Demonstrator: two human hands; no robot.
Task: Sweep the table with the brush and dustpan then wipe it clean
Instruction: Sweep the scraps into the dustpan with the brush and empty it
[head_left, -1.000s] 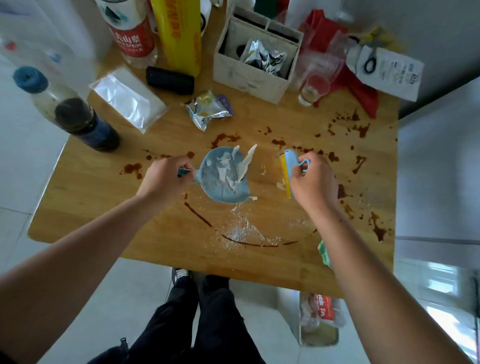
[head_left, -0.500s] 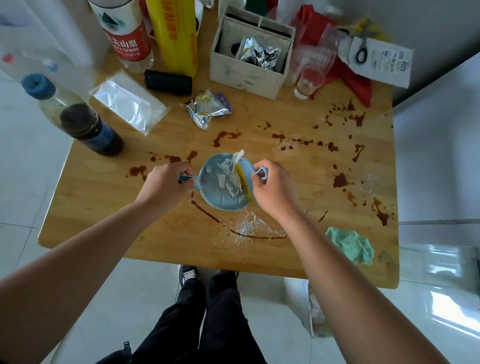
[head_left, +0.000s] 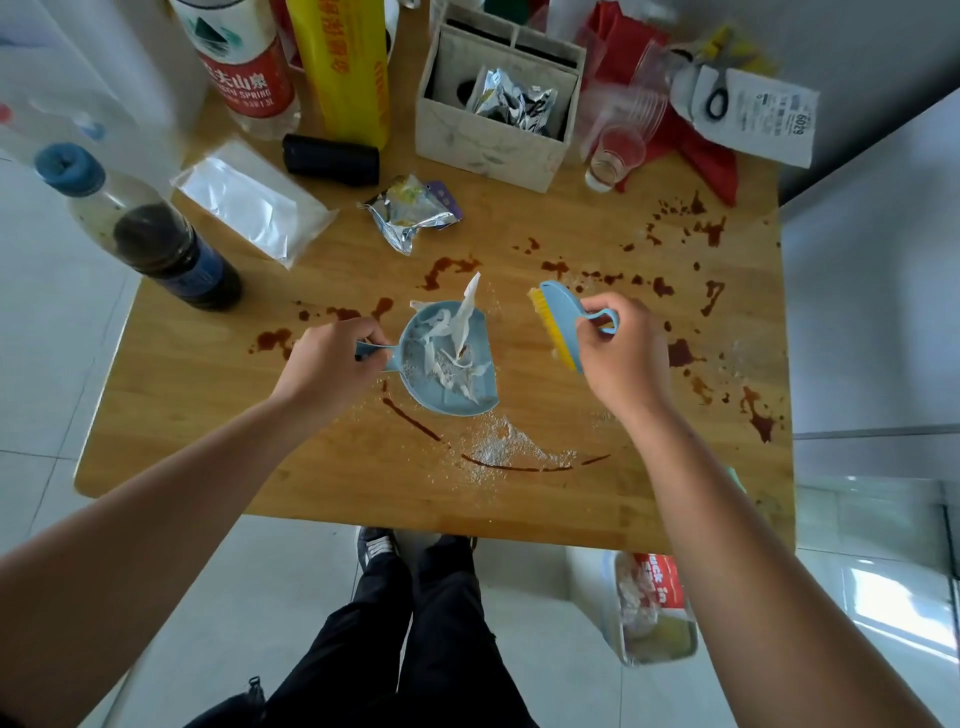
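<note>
Near the middle of the wooden bench (head_left: 208, 441), the left hand (head_left: 332, 364) still gripped the short handle of the round light-blue plastic dustpan (head_left: 431, 400), fingers curled round it. The pan lay where it had half a second before, its flat lip facing right. The right hand (head_left: 623, 358) had changed most. Earlier it had pressed the light-blue brush with yellow bristles (head_left: 558, 317) into the pan; now it had drawn the brush off to the right, clear of the pan, bristles turned towards the lip. Its fingers pinched the looped handle. Whether the bristles touched the wood could not be told. White paper scraps (head_left: 462, 322) lay in the pan, one long strip poking over the far rim. White powder (head_left: 504, 441) and brown sauce stains (head_left: 447, 265) remained on the bench.
</note>
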